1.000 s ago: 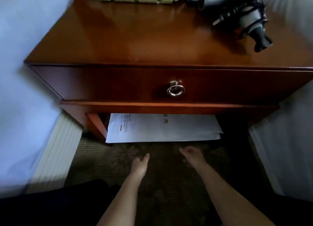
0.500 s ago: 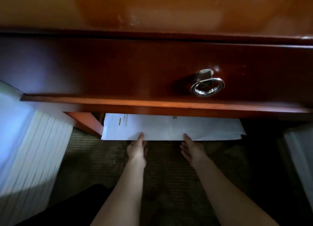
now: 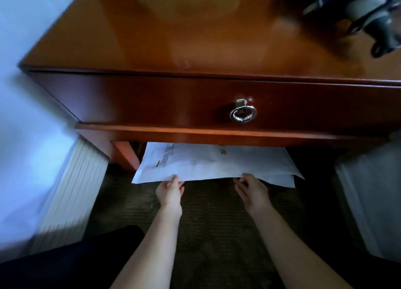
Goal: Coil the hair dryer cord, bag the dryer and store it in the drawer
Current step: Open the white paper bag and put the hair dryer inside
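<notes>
A flat white bag with small print lies on the shelf under the wooden nightstand, its front edge lifted. My left hand pinches that edge at the left and my right hand grips it further right. A second white sheet shows beneath it at the right. The grey hair dryer, with its black cord wound around it, lies on the nightstand top at the far right, partly cut off. The drawer is closed, its silver ring pull hanging at the middle.
White bedding hangs at the left, and more white fabric at the right. Dark carpet covers the floor between. The nightstand top is glossy brown wood.
Both hands have closed on the bag's front edge and drawn it slightly out and up. The view has pulled back, so the nightstand top and dryer show again.
</notes>
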`<state>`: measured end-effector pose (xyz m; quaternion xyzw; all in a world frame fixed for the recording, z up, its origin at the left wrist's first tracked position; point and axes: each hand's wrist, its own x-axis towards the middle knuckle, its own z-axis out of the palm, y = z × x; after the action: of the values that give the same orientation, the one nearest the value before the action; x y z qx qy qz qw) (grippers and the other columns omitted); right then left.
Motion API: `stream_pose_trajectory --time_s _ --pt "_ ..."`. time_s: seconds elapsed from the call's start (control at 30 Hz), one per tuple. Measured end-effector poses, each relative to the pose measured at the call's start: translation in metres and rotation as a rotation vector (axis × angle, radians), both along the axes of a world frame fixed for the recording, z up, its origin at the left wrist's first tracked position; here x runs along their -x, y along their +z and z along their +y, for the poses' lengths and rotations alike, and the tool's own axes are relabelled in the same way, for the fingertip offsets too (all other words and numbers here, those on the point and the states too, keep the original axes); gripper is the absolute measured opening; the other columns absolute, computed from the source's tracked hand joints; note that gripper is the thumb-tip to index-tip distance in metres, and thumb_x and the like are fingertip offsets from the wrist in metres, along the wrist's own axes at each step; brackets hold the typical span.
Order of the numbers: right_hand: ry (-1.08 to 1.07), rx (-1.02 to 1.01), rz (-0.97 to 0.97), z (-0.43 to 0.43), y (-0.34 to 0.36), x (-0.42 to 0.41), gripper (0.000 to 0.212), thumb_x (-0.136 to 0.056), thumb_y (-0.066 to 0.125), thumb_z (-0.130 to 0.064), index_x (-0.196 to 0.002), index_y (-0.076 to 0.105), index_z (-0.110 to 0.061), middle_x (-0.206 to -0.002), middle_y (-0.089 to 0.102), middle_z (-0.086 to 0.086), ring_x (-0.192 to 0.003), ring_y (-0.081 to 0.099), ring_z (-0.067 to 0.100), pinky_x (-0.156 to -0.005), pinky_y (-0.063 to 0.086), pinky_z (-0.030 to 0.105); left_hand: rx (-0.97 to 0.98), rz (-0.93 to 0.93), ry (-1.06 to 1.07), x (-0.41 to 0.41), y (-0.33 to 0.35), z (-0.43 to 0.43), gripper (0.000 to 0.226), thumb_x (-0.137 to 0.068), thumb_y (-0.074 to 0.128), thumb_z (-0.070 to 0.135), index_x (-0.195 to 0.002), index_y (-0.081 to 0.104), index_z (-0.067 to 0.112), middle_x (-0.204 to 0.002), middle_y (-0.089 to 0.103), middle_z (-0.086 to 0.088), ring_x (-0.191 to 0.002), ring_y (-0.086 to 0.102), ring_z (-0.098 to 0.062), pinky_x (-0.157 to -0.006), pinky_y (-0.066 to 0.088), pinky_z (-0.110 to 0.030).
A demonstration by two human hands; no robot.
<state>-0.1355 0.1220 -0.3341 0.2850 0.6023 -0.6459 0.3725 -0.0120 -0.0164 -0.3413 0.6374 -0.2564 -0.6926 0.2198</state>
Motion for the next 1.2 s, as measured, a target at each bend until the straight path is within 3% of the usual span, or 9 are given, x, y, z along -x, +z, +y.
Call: stream_pose_trajectory --time_s 0.17,0.3,0.43,0.67,0.77,0.83,0.97,1.1,1.2 --pt "-0.036 0.111 0.012 0.027 0.042 -0.019 0.006 -0.087 0.061 -0.006 -0.091 0.058 -0.009 -0.098 0.062 0.011 -0.094 0.063 0.021 -0.087 0.05 0.032 0.072 0.084 -0.056 -0.026 0.045 0.031 0.006 -0.093 0.055 0.009 -0.099 0.056 0.009 -0.107 0.064 -0.009 -0.094 0.064 -0.02 -0.085 0.05 -0.033" --pt "0.063 0.037 0.17 0.043 0.084 -0.035 0.007 -0.091 0.056 -0.013 -0.089 0.062 -0.012 -0.092 0.065 0.005 -0.083 0.061 0.013 -0.067 0.047 0.025 0.163 0.17 -0.125 -0.048 0.094 0.047 0.013 -0.093 0.055 0.011 -0.106 0.057 0.014 -0.098 0.064 -0.001 -0.085 0.064 -0.012 -0.085 0.048 -0.033" --pt "0.154 0.11 0.286 0.056 0.133 -0.053 0.014 -0.092 0.051 -0.013 -0.082 0.059 -0.009 -0.089 0.063 0.007 -0.078 0.061 0.017 -0.068 0.048 0.027 0.269 0.284 -0.158 -0.061 0.151 0.055 0.018 -0.094 0.053 0.009 -0.111 0.057 0.005 -0.107 0.064 -0.01 -0.084 0.063 -0.015 -0.084 0.047 -0.034" --pt "0.36 0.166 0.246 0.073 0.181 -0.102 0.052 -0.082 0.059 -0.055 -0.086 0.06 -0.003 -0.096 0.062 0.008 -0.085 0.068 0.03 -0.068 0.055 0.036 0.404 0.367 -0.274 -0.078 0.239 0.071 0.006 -0.094 0.053 0.009 -0.095 0.058 0.005 -0.093 0.065 -0.009 -0.081 0.063 -0.016 -0.082 0.047 -0.033" --pt "0.475 0.218 0.496 0.075 0.208 -0.117 0.035 -0.082 0.064 -0.044 -0.091 0.064 -0.01 -0.088 0.062 0.007 -0.078 0.062 0.013 -0.065 0.048 0.024 0.465 0.345 -0.324 -0.08 0.263 0.075 0.009 -0.093 0.056 0.013 -0.098 0.059 0.005 -0.088 0.066 -0.005 -0.08 0.063 -0.011 -0.077 0.046 -0.028" --pt "0.553 0.134 0.725 0.077 0.23 -0.122 0.037 -0.085 0.065 -0.033 -0.11 0.063 -0.006 -0.1 0.066 0.012 -0.087 0.059 0.009 -0.072 0.046 0.019 0.511 0.312 -0.33 -0.079 0.279 0.073 0.011 -0.092 0.059 0.018 -0.093 0.057 0.007 -0.092 0.068 -0.008 -0.087 0.065 -0.015 -0.076 0.045 -0.026" --pt "0.675 0.074 1.033 0.076 0.278 -0.123 0.047 -0.085 0.066 -0.028 -0.121 0.056 0.0 -0.127 0.059 0.015 -0.119 0.054 0.026 -0.098 0.044 0.031 0.566 0.361 -0.38 -0.072 0.318 0.071 0.012 -0.09 0.061 0.019 -0.085 0.054 0.01 -0.09 0.069 -0.006 -0.09 0.065 -0.016 -0.074 0.044 -0.027" --pt "0.708 0.161 1.203 0.073 0.327 -0.131 0.039 -0.089 0.059 -0.036 -0.106 0.063 -0.001 -0.099 0.068 0.01 -0.092 0.064 0.022 -0.084 0.05 0.028 0.626 0.439 -0.505 -0.067 0.36 0.081 0.008 -0.091 0.059 0.014 -0.09 0.057 0.007 -0.088 0.069 -0.005 -0.084 0.066 -0.012 -0.08 0.047 -0.029" --pt "0.706 0.219 1.255 0.074 0.357 -0.132 0.062 -0.09 0.049 -0.051 -0.102 0.053 0.01 -0.109 0.054 0.035 -0.1 0.052 0.046 -0.091 0.045 0.054 0.681 0.445 -0.564 -0.062 0.39 0.087 0.021 -0.09 0.062 0.015 -0.105 0.061 0.0 -0.092 0.072 -0.007 -0.093 0.068 -0.016 -0.086 0.049 -0.03"
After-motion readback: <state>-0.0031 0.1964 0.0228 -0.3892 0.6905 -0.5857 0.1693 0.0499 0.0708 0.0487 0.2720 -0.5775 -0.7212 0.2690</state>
